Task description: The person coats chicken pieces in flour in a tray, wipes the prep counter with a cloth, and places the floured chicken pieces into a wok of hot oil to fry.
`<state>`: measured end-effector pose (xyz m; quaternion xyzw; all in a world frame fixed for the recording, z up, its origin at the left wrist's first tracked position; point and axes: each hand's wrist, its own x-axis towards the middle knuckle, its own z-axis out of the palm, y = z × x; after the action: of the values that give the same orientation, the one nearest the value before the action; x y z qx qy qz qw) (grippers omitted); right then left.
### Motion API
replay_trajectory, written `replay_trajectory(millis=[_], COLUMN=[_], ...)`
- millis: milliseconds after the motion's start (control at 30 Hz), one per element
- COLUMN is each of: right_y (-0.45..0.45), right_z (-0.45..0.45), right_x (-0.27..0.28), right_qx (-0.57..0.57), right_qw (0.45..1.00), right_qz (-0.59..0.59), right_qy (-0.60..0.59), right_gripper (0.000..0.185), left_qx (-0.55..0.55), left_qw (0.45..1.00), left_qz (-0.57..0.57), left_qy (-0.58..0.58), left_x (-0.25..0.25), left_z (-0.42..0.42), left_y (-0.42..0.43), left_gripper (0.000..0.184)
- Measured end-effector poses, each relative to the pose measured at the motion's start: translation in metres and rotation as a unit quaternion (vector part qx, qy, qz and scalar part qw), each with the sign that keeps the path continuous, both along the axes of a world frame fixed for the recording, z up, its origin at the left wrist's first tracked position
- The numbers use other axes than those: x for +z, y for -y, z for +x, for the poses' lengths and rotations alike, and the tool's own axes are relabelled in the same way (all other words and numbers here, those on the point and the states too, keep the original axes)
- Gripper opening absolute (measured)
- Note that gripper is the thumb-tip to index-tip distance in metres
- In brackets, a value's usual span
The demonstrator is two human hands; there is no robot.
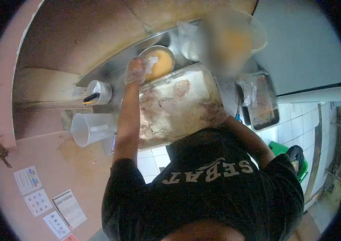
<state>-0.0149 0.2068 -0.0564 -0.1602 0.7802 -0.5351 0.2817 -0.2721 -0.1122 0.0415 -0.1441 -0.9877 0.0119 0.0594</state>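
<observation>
My left hand, in a clear plastic glove, is closed at the near left rim of a round metal bowl. A white, floury-looking piece sticks out from its fingers over the pale orange liquid in the bowl. Just below the bowl lies a large tray of white flour, with several coated pieces lying in it. At the tray's right side is my right hand, also gloved; its fingers blend into the floury contents, so their pose is unclear.
To the left stand a white tub with a black-handled tool and a translucent jug. A blurred large bowl and a plastic bag are at the back. On the right are a dark-rimmed metal tray and a green bin.
</observation>
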Motion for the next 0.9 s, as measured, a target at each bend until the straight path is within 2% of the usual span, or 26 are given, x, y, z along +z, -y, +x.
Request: replay_trajectory(millis=[33, 100, 133, 167, 200, 267, 300, 333, 367, 400, 433, 467, 500, 533, 600, 667, 700, 767, 800, 867, 900], right_y=[0.005, 0.004, 0.000, -0.003, -0.004, -0.003, -0.002, 0.001, 0.003, 0.003, 0.002, 0.002, 0.002, 0.006, 0.006, -0.001, -0.001, 0.001, 0.003, 0.004, 0.005], right_z=[-0.003, -0.008, -0.007, -0.007, -0.007, -0.004, -0.002, -0.003, -0.004, -0.006, -0.007, -0.008, -0.010, -0.014, -0.014, 0.000, 0.001, 0.004, 0.006, 0.006, 0.003], right_x=[0.024, 0.016, -0.026, -0.061, -0.082, -0.104, -0.108, -0.101, -0.091, -0.061, -0.013, -0.005, 0.003, -0.012, -0.030, -0.038, -0.041, -0.048, -0.051, -0.055, -0.056], right_qx=[0.027, 0.047, 0.002, -0.042, -0.046, -0.068, -0.076, -0.084, -0.090, -0.093, -0.062, -0.030, -0.024, 0.034, 0.090, -0.027, -0.026, -0.013, -0.008, -0.001, -0.003], right_qw=[0.976, 0.906, 0.997, 0.931, 0.931, 0.854, 0.822, 0.903, 0.960, 0.960, 0.989, 0.959, 0.897, 0.938, 0.955, 0.998, 0.998, 0.984, 0.968, 0.915, 0.916], right_qz=[0.126, 0.249, -0.029, -0.306, -0.307, -0.416, -0.450, -0.325, -0.190, -0.190, -0.048, 0.026, 0.103, 0.169, 0.230, 0.056, 0.055, 0.096, 0.115, 0.155, 0.153], right_qy=[-0.173, -0.339, -0.077, 0.193, 0.190, 0.305, 0.342, 0.267, 0.187, 0.185, -0.129, -0.280, -0.428, -0.299, -0.164, 0.009, 0.009, -0.147, -0.223, -0.372, -0.371], right_gripper=[0.055, 0.051, 0.048, 0.045, 0.045, 0.040, 0.039, 0.038, 0.037, 0.037, 0.035, 0.035, 0.034, 0.037, 0.041, 0.051, 0.051, 0.052, 0.053, 0.054, 0.054], left_qx=[-0.003, -0.011, -0.011, -0.011, -0.015, -0.021, -0.025, -0.073, -0.119, -0.122, -0.117, -0.111, -0.113, -0.086, -0.060, -0.089, -0.088, -0.024, -0.023, -0.056, -0.057], left_qw=[1.000, 0.999, 1.000, 1.000, 1.000, 0.992, 0.992, 0.994, 0.992, 0.992, 0.992, 0.993, 0.992, 0.995, 0.996, 0.995, 0.995, 0.997, 0.997, 0.997, 0.997], left_qz=[-0.011, -0.023, -0.022, -0.020, -0.021, -0.012, -0.013, -0.007, 0.000, 0.001, 0.002, 0.002, 0.003, -0.001, -0.005, -0.029, -0.030, 0.061, 0.057, 0.021, 0.020], left_qy=[0.012, 0.019, 0.020, 0.020, 0.018, 0.121, 0.122, 0.083, 0.044, 0.043, 0.047, 0.050, 0.049, 0.060, 0.070, 0.037, 0.038, 0.034, 0.038, 0.045, 0.047], left_x=[-0.012, -0.045, -0.071, -0.083, -0.074, -0.055, -0.055, -0.062, -0.070, -0.081, -0.093, -0.099, -0.092, -0.077, -0.071, -0.086, -0.096, -0.094, -0.095, -0.041, -0.032], left_z=[-0.004, -0.017, -0.022, -0.029, -0.028, -0.010, -0.005, -0.002, -0.002, -0.005, -0.009, -0.012, -0.010, -0.003, -0.006, -0.027, -0.040, -0.051, -0.051, -0.039, -0.038], left_y=[0.002, 0.008, 0.012, 0.013, 0.005, -0.012, -0.013, -0.012, -0.012, -0.011, -0.009, -0.009, -0.013, -0.021, -0.024, -0.008, 0.001, 0.010, 0.018, 0.004, 0.001], left_gripper=[0.022, 0.023, 0.023, 0.023, 0.023, 0.022, 0.022, 0.022, 0.021, 0.021, 0.022, 0.022, 0.022, 0.021, 0.021, 0.024, 0.024, 0.026, 0.026, 0.028, 0.028])
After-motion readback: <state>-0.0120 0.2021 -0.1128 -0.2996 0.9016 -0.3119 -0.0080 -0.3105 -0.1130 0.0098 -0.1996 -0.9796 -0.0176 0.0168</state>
